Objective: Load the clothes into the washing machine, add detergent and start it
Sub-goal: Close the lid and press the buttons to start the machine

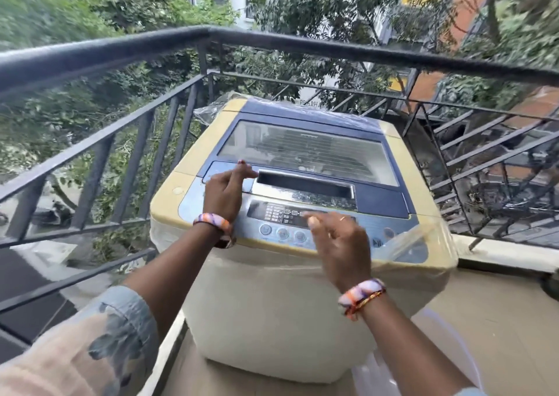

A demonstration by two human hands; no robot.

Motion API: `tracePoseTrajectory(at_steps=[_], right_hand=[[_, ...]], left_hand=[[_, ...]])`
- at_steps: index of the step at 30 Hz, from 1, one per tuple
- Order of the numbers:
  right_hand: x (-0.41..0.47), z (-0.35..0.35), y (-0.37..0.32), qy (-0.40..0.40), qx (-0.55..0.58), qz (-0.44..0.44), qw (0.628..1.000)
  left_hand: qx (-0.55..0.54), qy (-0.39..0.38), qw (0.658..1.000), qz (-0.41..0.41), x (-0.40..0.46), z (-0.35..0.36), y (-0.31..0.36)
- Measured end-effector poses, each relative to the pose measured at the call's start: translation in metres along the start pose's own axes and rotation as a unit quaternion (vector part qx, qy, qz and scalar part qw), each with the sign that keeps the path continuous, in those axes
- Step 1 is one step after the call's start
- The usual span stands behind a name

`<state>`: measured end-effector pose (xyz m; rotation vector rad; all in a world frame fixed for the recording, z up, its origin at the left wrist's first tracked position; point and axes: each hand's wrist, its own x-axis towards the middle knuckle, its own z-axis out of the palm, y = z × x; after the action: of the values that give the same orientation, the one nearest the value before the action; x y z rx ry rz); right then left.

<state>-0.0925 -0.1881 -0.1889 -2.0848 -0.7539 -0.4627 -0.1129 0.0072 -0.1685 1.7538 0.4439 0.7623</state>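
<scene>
Balcony railing [151,114] flanks closed washing machine [302,274]; hands over its panel [302,217]

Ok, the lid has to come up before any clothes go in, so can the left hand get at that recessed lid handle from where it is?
Probably yes. The left hand is already on the closed lid, fingertips beside the lid handle, and nothing lies between them.

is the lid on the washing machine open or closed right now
Closed. The lid lies flat on the washing machine, its glass window level with the top. The left hand rests by the lid's handle recess.
</scene>
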Motion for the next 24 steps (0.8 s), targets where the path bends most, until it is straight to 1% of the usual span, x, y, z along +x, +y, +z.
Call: tracePoseTrajectory(at_steps=[2, 3, 5, 8, 10, 14, 18, 21, 24], right_hand=[[0.017, -0.01, 0.006, -0.014, 0.132, 0.052, 0.99], [0.027, -0.014, 0.008, -0.031, 0.174, 0.07, 0.982], [0.045, -0.018, 0.012, -0.074, 0.203, 0.093, 0.972], [0.06, -0.013, 0.02, -0.125, 0.227, 0.11, 0.96], [0.067, -0.007, 0.026, -0.14, 0.244, 0.116, 0.953], [0.072, 0.002, 0.035, -0.168, 0.301, 0.133, 0.929], [0.075, 0.006, 0.043, -0.19, 0.297, 0.113, 0.929], [0.078, 0.006, 0.049, -0.204, 0.309, 0.112, 0.922], [0.078, 0.007, 0.053, -0.21, 0.296, 0.089, 0.928]], left_hand=[[-0.114, -0.103, 0.988, -0.018, -0.001, 0.008, 0.006], [-0.154, -0.151, 0.976, -0.038, 0.0, 0.012, 0.008], [-0.199, -0.225, 0.952, -0.065, 0.006, 0.023, 0.012], [-0.224, -0.294, 0.926, -0.08, 0.014, 0.034, 0.016], [-0.223, -0.308, 0.92, -0.095, 0.02, 0.036, 0.016], [-0.198, -0.312, 0.923, -0.106, 0.03, 0.036, 0.008], [-0.185, -0.314, 0.923, -0.126, 0.034, 0.038, -0.002], [-0.191, -0.313, 0.922, -0.125, 0.034, 0.039, -0.005], [-0.194, -0.315, 0.922, -0.113, 0.031, 0.039, -0.004]])
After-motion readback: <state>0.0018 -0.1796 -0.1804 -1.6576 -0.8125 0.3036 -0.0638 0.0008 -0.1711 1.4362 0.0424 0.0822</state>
